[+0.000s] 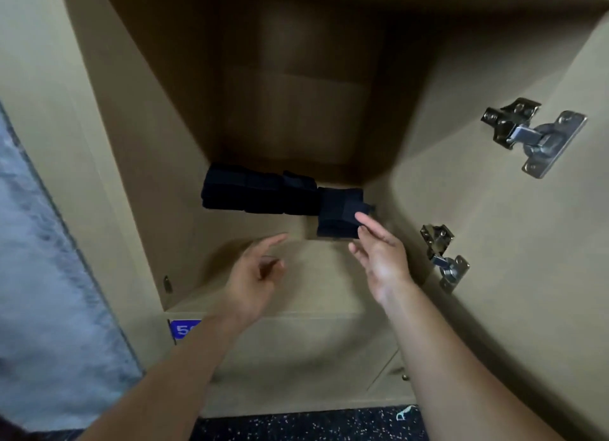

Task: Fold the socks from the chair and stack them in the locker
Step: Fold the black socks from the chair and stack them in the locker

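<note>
Folded dark socks (260, 193) sit in a row on the locker (296, 275) shelf at frame centre, with one more folded sock bundle (339, 213) at the row's right end, slightly nearer the camera. Right hand (382, 256): fingers straight, tips touching that bundle's right edge, gripping nothing. Left hand (253, 275), lower centre: loosely curled, empty, over bare shelf; open door with two metal hinges (530, 134) at right.

navy socks (336, 211), beige locker (296, 285), speckled floor (296, 427)
</note>
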A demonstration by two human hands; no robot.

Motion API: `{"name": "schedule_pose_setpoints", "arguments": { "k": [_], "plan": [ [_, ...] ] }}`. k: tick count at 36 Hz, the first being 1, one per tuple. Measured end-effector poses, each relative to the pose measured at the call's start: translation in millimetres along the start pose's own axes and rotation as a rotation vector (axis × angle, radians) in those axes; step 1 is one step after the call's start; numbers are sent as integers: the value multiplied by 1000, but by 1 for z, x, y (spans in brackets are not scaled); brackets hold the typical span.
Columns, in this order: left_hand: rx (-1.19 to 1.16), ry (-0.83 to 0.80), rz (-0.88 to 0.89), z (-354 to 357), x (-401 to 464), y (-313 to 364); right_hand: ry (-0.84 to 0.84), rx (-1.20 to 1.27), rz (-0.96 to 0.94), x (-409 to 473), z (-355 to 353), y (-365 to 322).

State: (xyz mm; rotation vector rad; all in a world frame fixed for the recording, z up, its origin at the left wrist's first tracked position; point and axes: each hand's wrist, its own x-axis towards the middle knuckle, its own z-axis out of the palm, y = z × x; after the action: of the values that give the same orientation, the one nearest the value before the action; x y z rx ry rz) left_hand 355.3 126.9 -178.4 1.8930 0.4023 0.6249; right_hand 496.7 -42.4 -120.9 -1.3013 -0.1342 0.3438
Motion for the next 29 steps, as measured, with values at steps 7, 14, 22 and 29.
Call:
{"name": "schedule_pose_setpoints", "arguments": {
  "k": [7, 14, 22, 29],
  "plan": [
    [-48, 20, 15, 4, 14, -17, 85, -5, -15, 72, 0, 3],
    [-89, -32, 26, 3, 14, -15, 79, -55, -23, 122, 5, 7],
    [-86, -49, 13, 3, 17, -17, 47, -149, -25, 148, 11, 11],
    [-80, -58, 9, 4, 19, -19, 18, -439, -97, 161, 12, 25]
  ]
}}
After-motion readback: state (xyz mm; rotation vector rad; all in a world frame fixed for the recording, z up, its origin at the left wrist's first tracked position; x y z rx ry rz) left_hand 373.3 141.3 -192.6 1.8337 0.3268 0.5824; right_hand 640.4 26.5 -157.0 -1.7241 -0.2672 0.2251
